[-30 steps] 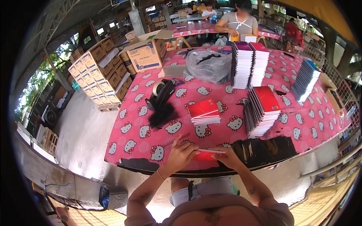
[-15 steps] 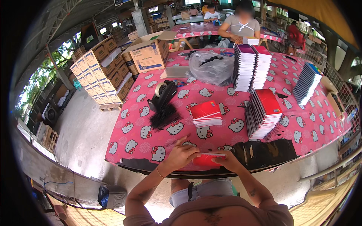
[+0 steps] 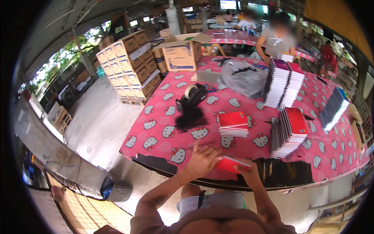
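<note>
Stacked cartons (image 3: 128, 70) are standing on a pallet beyond the desk (image 3: 156, 134), between 10 and 11 o'clock from the worker's held notebook. Red notebook (image 3: 226, 165) is hanging right at the near edge, both hands on it. Left hand (image 3: 202, 159) is pinching its left end, index finger lifting free; right hand (image 3: 248, 168) is closing round the right end, thumb on top. Step in hand: looks like working along the spine edge; fine detail is blurring, can't tell more. Next move is probably calling for a steady right grip while the left fingertips are guiding that edge.

Short red pile (image 3: 232, 125) is sitting at 12, taller red stack (image 3: 288, 132) at 2, black coil bundle (image 3: 191, 120) near 11, tape dispenser (image 3: 191, 97) behind it. Edges: desk rim is running just under the hands at 6, black patch (image 3: 282, 171) is spreading at 3. More elbow room is showing between 9 and 10; stacks are crowding 12 to 2.
</note>
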The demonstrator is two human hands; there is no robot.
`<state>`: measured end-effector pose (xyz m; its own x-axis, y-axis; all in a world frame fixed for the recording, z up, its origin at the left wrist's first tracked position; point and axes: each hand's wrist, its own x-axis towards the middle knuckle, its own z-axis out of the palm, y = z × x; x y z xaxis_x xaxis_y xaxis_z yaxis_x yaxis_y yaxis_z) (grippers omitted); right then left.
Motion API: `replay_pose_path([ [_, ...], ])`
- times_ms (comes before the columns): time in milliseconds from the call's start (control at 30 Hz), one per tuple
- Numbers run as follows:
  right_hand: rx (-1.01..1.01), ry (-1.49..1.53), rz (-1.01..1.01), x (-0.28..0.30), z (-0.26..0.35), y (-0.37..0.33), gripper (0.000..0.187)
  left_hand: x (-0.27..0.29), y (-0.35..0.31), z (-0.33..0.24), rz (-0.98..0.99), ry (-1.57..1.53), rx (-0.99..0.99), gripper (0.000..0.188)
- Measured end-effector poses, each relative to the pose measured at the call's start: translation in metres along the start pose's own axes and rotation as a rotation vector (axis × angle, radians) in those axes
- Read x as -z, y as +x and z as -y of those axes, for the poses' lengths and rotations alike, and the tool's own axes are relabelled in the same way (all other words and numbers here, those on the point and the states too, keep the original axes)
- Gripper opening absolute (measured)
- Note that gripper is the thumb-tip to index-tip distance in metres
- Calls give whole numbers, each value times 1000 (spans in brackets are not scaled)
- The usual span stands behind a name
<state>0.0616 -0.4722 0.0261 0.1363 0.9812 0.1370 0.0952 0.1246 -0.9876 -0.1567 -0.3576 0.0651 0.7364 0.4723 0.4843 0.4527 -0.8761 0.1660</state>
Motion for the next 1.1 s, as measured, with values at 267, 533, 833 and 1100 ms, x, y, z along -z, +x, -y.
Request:
replay_pose_path([
  [267, -86, -16, -13, -9, -26, -5, 33, 5, -2, 8, 157, -79, -2, 45],
  [533, -142, 24, -12, -24, -27, -17, 36, -8, -12, -26, 9, 221, 128, 68],
  [833, 23, -111, 69, -1, -38, -9, 31, -24, -18, 0, -52, -191, -93, 23],
  [1100, -19, -89, 106, -5, -49, -5, 32, -5, -27, 3, 24, -206, 10, 19],
])
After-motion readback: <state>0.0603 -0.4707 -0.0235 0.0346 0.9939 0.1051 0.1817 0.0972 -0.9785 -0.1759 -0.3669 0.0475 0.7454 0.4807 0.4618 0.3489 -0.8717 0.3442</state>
